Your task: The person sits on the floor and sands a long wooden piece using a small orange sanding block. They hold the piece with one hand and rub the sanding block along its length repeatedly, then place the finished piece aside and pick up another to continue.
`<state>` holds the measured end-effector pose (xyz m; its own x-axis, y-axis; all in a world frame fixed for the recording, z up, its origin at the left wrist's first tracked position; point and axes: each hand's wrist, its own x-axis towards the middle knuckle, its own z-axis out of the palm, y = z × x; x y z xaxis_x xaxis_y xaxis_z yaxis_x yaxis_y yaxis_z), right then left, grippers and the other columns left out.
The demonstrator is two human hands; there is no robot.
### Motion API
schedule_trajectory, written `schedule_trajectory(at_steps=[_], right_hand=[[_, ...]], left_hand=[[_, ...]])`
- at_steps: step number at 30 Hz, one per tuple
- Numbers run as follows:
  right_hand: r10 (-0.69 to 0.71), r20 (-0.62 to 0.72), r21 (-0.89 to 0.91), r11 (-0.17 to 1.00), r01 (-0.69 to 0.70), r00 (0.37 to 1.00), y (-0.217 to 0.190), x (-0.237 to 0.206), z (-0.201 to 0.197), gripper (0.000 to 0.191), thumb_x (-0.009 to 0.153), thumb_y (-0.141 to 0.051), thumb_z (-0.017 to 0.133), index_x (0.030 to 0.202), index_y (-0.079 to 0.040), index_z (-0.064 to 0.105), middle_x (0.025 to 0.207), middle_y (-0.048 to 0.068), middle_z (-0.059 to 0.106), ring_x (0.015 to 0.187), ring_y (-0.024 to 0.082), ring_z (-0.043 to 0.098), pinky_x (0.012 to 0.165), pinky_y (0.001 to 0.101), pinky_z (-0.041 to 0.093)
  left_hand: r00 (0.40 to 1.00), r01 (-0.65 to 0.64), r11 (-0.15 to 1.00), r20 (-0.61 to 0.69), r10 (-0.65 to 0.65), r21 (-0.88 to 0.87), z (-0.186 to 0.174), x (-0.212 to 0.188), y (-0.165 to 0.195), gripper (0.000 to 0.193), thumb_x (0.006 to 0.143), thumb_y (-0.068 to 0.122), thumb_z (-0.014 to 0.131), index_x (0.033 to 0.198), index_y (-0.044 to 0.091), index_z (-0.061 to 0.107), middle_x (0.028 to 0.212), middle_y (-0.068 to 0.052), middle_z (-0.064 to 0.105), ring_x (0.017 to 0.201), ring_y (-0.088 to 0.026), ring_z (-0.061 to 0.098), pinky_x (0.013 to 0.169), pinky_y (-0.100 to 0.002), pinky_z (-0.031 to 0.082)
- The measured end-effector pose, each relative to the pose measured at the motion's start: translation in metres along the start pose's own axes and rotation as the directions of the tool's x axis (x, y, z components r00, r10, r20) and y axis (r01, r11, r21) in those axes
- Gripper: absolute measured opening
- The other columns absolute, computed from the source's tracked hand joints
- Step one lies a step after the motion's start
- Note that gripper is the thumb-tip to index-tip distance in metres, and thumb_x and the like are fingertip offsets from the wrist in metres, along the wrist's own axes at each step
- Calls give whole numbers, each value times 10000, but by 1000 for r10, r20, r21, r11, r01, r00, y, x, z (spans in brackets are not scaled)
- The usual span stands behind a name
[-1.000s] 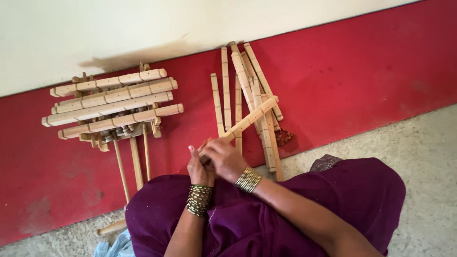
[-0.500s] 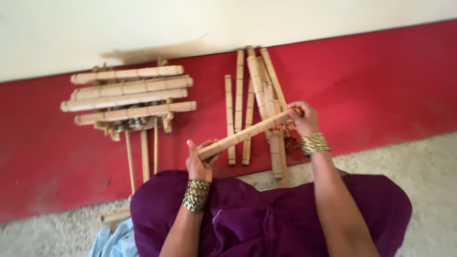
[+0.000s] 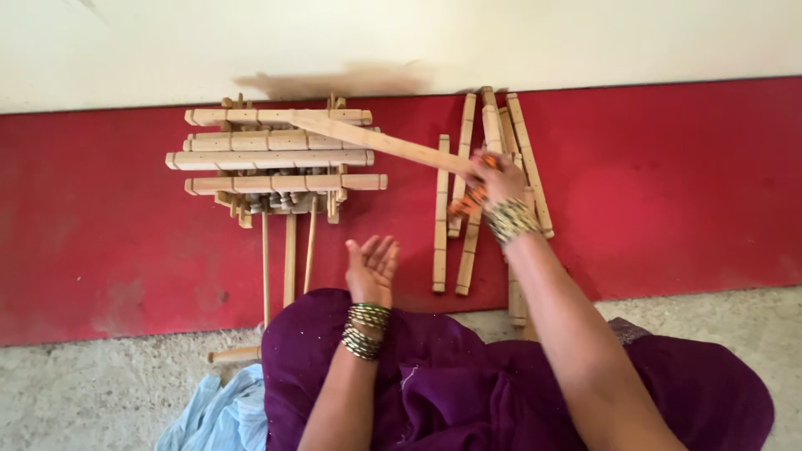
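Note:
My right hand grips one end of a long wooden bar and holds it slanted up to the left, its far end over a stack of notched wooden bars. An orange tuft shows at that hand's fingers. My left hand is open, palm up, fingers spread, holding nothing, just above my purple-clad lap. Both wrists wear beaded bangles. Loose wooden bars lie in a row under and beside my right hand on the red floor band.
Thin wooden rods stick out below the stack toward me. A short rod lies on the grey floor at the lower left beside a light blue cloth. A cream wall runs along the top.
My left hand let go of the long bar and opened. My right hand swung the bar from across my lap up and left until its tip reached over the stack.

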<state>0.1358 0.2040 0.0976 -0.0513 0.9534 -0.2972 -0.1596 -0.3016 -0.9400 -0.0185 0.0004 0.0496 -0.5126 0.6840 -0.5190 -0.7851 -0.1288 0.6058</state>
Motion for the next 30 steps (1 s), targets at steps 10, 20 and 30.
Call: schedule_trajectory(at_steps=[10,20,30], right_hand=[[56,231,116,990,-85,971,-7,28,139,126,911,-50,620,1003,24,664,792,145,711,650,193,716,550,245,606],[12,176,103,994,-30,984,-16,24,81,186,888,70,534,1036,64,647,912,190,676,711,235,709,613,273,641],[227,238,249,925,-286,944,9,-60,-36,205,968,29,490,1122,58,621,973,180,669,874,256,632,647,289,506]], left_hand=[[998,8,1000,64,-9,17,3,4,-8,576,985,403,403,1245,-101,506,1188,-273,635,1074,-329,654,919,-390,566],[985,28,999,168,-35,44,3,4,-7,561,1001,361,405,1258,-130,498,1191,-282,627,1086,-336,646,937,-411,559],[862,138,988,484,-151,63,54,19,-116,317,963,74,467,1247,-67,478,1205,-184,615,1100,-295,627,937,-409,570]])
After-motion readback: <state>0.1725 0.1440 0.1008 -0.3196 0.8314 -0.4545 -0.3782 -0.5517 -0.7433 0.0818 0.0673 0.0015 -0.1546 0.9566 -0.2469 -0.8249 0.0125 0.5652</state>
